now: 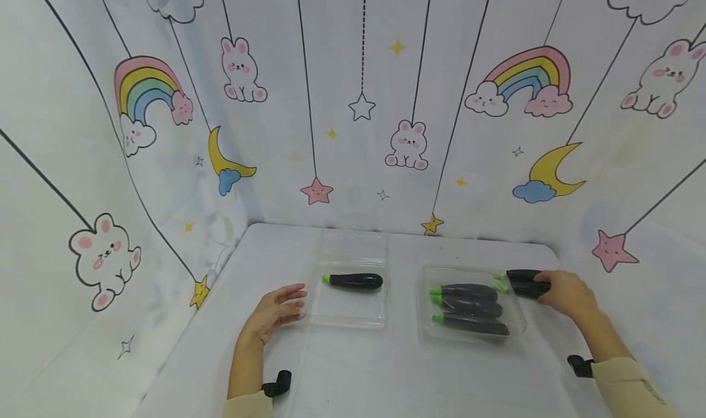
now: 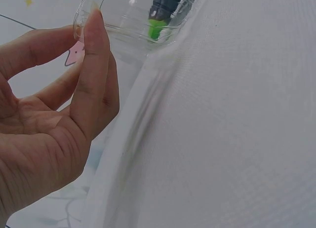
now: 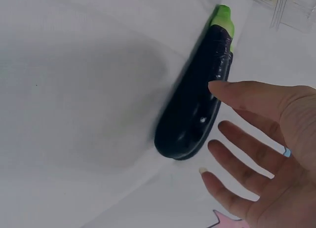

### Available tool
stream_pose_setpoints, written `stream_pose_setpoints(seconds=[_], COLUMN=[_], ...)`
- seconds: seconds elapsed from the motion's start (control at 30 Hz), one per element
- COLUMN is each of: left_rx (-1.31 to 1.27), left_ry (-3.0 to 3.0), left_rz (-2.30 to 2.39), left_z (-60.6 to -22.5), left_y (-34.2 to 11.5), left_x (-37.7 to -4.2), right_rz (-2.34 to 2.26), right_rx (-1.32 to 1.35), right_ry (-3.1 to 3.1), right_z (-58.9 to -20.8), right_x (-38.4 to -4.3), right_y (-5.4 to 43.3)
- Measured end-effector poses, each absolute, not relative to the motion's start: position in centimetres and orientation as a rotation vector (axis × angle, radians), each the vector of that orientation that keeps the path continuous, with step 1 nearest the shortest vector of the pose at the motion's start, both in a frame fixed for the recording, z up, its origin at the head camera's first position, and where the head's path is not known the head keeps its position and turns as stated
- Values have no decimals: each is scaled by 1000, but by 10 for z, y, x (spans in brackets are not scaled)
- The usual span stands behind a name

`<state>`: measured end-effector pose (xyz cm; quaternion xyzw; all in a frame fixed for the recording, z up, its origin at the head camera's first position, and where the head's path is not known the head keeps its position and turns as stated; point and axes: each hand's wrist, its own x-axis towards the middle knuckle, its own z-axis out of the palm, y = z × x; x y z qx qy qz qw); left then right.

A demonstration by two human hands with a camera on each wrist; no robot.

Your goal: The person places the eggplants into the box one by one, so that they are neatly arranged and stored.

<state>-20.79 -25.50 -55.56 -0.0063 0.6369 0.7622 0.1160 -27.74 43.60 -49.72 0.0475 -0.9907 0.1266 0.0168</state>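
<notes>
At the right, two dark purple eggplants (image 1: 525,275) with green stems lie side by side next to a clear container. My right hand (image 1: 568,292) is at their blunt ends; in the right wrist view its thumb overlaps an eggplant (image 3: 192,99) while the other fingers are spread beside it. Three more eggplants (image 1: 469,307) sit within the right-hand clear container (image 1: 425,332). A single eggplant (image 1: 355,281) lies in the left clear container (image 1: 347,320). My left hand (image 1: 270,314) has its loosely bent fingers at that container's left edge, thumb and forefinger close to its rim in the left wrist view.
A white cloth (image 1: 380,369) covers the table. Behind the left container its clear lid (image 1: 353,246) lies folded back. A patterned curtain (image 1: 353,148) with rabbits, rainbows and stars stands along the table's back edge. Black cameras (image 1: 278,383) are strapped to both wrists.
</notes>
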Motion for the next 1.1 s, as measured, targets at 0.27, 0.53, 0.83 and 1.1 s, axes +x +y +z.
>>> stream_pose_setpoints(seconds=[0.27,0.53,0.83,1.1], left_rx=[-13,-5,-34,-44], left_ry=[1871,1868,1870,1870], left_rz=[2235,2243,2241,2243], left_z=[-557,-557,-559,-557], left_y=[-255,-255,-254,-253], left_x=[-208,-208,-206,-206], right_rz=[410,410,419,426], right_rx=[166,183,203,266], right_ry=[-3056,-2997,-2975,-2951], right_z=[-507,-516,-526,-532], right_x=[-280,-284,-282,-280], right_y=[444,448,449,457])
